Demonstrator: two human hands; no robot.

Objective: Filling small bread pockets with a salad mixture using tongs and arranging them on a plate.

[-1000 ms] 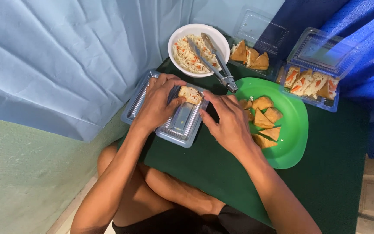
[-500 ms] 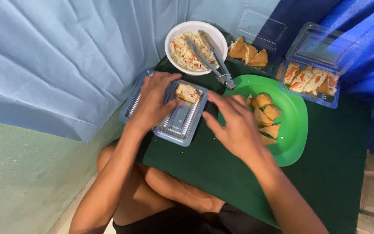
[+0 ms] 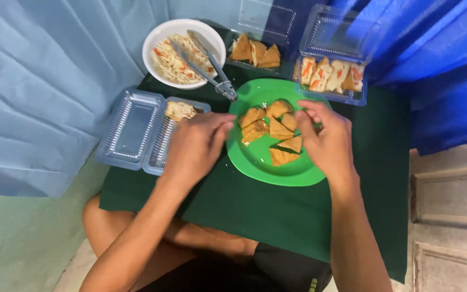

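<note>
A green plate holds several brown fried triangle pieces. My right hand hovers over the plate's right side, fingers curled near the pieces, holding nothing I can see. My left hand is between the plate and an open clear plastic box, fingers apart, empty. One filled piece lies in the box's right half.
A white bowl of shredded filling carries metal tongs. Behind the plate stand a clear container with brown triangles and an open one with filled pieces. Everything sits on a dark green surface between light and dark blue cloths.
Both hands have left the clear plastic box and moved right, to the green plate. The box now lies open with one piece in it.
</note>
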